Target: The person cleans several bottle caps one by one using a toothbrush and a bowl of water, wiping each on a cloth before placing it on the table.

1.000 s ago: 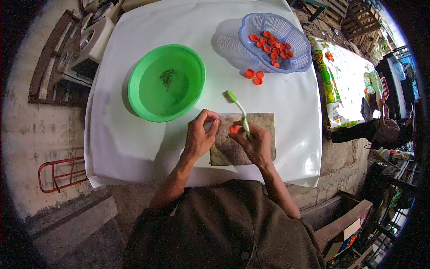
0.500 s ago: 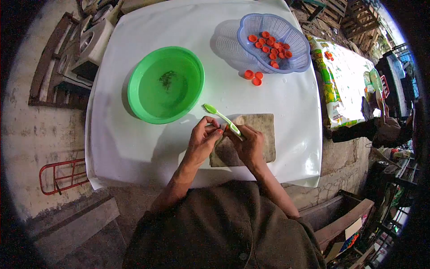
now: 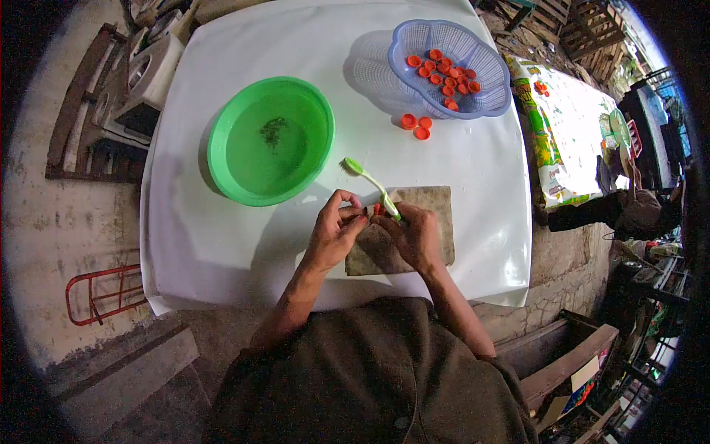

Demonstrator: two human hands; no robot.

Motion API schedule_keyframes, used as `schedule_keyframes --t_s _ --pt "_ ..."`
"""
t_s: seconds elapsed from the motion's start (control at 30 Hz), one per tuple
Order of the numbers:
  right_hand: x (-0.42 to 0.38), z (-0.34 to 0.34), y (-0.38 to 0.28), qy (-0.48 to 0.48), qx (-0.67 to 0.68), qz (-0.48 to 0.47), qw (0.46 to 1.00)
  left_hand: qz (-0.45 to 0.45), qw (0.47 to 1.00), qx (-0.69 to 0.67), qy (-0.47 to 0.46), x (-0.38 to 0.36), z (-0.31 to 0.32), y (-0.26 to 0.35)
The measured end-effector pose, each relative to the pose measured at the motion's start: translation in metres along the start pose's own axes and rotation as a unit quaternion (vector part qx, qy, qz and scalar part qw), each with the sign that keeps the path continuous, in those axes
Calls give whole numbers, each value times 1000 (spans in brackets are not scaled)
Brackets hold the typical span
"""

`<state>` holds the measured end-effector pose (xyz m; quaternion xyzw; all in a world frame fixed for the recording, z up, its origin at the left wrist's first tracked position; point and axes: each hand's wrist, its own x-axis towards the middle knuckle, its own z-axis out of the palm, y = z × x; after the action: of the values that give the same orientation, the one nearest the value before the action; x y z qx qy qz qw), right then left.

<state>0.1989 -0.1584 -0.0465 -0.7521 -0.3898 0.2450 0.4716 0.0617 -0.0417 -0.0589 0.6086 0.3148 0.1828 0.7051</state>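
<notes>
My right hand [image 3: 416, 235] is closed round the handle of a green and white toothbrush [image 3: 384, 197], its bristle end sticking out toward the far left. Something red, perhaps a cap [image 3: 378, 210], shows at the right fingertips. Facing it, my left hand [image 3: 334, 233] pinches a small thing, mostly hidden by the fingers. Both hands are held close together above a stained brown cloth [image 3: 436, 222] lying on the white-covered table [image 3: 222, 259].
A green basin [image 3: 214, 166] of water with dark bits stands left. Several red bottle caps [image 3: 447, 72] lie in a blue plastic basket [image 3: 484, 103] at back right; loose caps [image 3: 421, 133] lie beside it. Printed sacking [image 3: 566, 140] is beyond the table's right edge.
The toothbrush has swung more upright, its head moving slightly right and away from me. More red shows between my fingertips. My left hand stays nearly in place.
</notes>
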Motion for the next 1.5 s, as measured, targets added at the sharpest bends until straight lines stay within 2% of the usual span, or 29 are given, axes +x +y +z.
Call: schedule_keyframes --t_s 0.07,0.27,0.3,0.37,0.4,0.53,0.57,0.63,0.73,0.83,0.9,1.03,1.13,1.2,1.3,1.33,1.43,1.47,1.5 --pt "2 3 9 11 47 27 998 -1 1000 -20 11 1 3 3" --pt "5 -8 10 -27 -25 -8 999 45 999 27 -5 3 10 -6" --pt "4 -9 11 -24 -1 -8 1000 52 998 27 -8 4 10 -5" --pt "6 -10 12 -15 45 -12 999 2 1000 -19 11 6 8 2" --pt "5 -12 5 -3 26 2 1000 -25 999 -42 20 5 7 5" --pt "2 -7 -12 18 -50 50 997 -54 993 -61 90 2 3 -6" --pt "1 -3 -9 14 -70 62 996 -32 994 -49 94 2 3 -8" --pt "1 4 -1 13 -46 49 998 14 994 -27 104 3 7 -10" --pt "0 11 2 0 -35 27 999 13 997 26 73 0 8 -1" --pt "0 10 1 -26 -6 10 1000 56 994 33 91 -1 10 -4" --pt "1 11 9 -45 28 20 998 39 995 36 87 -2 9 1" --pt "1 11 15 -36 9 -18 999 0 996 59 65 -6 10 9" --pt "2 12 10 -27 -3 -17 999 52 995 44 72 -4 15 4" --pt "-1 10 -2 -31 -29 -4 999 35 994 64 80 -4 16 6" --pt "0 20 6 1 -12 -54 998 49 992 81 88 3 13 4" --pt "1 18 4 -24 -19 -31 999 47 992 74 89 5 11 4" --pt "5 5 -5 -59 84 59 993 58 990 78 106 8 3 -1" --pt "2 9 7 -43 175 87 980 65 988 81 113 9 0 -2" --pt "4 5 8 -56 199 118 971 70 987 84 119 8 -2 -3"
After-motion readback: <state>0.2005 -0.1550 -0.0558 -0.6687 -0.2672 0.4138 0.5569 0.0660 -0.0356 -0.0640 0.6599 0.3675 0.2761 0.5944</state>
